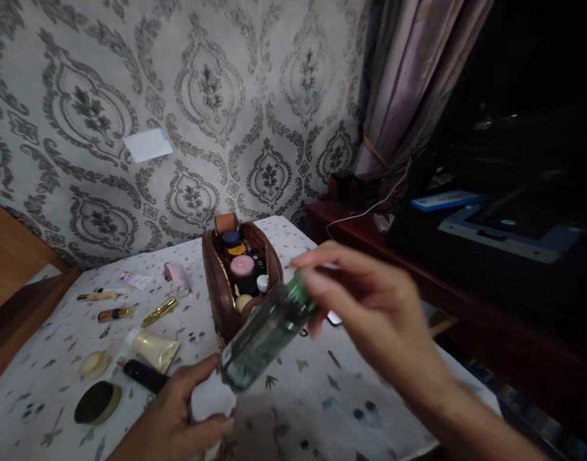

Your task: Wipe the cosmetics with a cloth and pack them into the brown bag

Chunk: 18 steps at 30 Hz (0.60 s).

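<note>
Slanting across the middle of the head view is a clear green bottle [264, 342], blurred by motion. My right hand [370, 301] grips its green upper end between thumb and fingers. My left hand [178, 410] is closed on a soft white piece with a rounded edge, which looks like a cotton pad [212, 398]. The bottle's lower end is right at the pad; whether they touch I cannot tell. Just behind the bottle stands an unzipped brown toiletry bag [216, 288], holding several jars and bottles, among them a pink-lidded jar [242, 265].
Left on the patterned tablecloth [317, 397] lie a cream tube [156, 349], a black tube [143, 376], a dark round lid [97, 402], a pale yellow jar [94, 364], a gold tube [159, 311] and a pink tube [178, 278]. A dark red cabinet [365, 234] borders the right side.
</note>
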Motion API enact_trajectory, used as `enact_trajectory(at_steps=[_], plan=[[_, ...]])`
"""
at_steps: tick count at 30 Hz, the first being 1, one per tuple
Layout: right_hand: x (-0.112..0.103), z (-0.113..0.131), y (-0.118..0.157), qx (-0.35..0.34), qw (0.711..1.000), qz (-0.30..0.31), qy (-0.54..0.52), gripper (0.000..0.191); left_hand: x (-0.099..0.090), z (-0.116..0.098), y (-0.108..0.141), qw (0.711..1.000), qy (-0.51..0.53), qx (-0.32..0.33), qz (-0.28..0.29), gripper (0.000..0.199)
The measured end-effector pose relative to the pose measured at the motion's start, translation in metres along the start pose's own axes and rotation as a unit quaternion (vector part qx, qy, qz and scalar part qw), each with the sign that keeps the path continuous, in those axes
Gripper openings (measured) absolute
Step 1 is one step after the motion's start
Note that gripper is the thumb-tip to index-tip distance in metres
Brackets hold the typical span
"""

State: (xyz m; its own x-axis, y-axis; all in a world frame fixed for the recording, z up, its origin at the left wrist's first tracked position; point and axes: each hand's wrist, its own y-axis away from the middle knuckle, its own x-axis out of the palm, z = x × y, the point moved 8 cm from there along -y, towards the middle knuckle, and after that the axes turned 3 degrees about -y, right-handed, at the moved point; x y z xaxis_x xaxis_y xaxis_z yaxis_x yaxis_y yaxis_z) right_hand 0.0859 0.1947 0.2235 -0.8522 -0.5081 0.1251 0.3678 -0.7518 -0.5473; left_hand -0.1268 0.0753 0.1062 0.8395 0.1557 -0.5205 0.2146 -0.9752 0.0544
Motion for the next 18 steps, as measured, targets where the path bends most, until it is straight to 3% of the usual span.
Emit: enact_trajectory(at_steps=[2, 4, 6, 8, 11, 14, 18], plan=[[-0.022, 0.015, -0.018, -0.055, 0.996, -0.067, 0.024, 0.007, -0.005, -0.026, -0.020, 0.991, -0.102, 0.079, 0.022, 0.023], [-0.033, 0.024, -0.034, -0.106, 0.987, -0.110, 0.055, 0.007, -0.012, -0.056, -0.039, 0.959, -0.220, 0.177, 0.002, 0.035], [-0.033, 0.026, -0.049, -0.141, 0.979, -0.118, 0.086, 0.009, -0.014, -0.080, -0.054, 0.896, -0.359, 0.258, -0.038, 0.055], [-0.027, 0.019, -0.068, -0.159, 0.976, -0.104, 0.111, 0.012, -0.009, -0.092, -0.066, 0.821, -0.483, 0.297, -0.065, 0.069], [-0.013, -0.002, -0.099, -0.168, 0.974, -0.063, 0.135, 0.018, -0.001, -0.096, -0.073, 0.747, -0.566, 0.338, -0.082, 0.063], [0.004, -0.031, -0.130, -0.174, 0.972, -0.010, 0.159, 0.021, -0.002, -0.097, -0.065, 0.722, -0.559, 0.389, -0.119, 0.053], [0.029, -0.065, -0.153, -0.189, 0.955, 0.065, 0.218, 0.019, -0.009, -0.089, -0.061, 0.727, -0.544, 0.396, -0.136, 0.042]])
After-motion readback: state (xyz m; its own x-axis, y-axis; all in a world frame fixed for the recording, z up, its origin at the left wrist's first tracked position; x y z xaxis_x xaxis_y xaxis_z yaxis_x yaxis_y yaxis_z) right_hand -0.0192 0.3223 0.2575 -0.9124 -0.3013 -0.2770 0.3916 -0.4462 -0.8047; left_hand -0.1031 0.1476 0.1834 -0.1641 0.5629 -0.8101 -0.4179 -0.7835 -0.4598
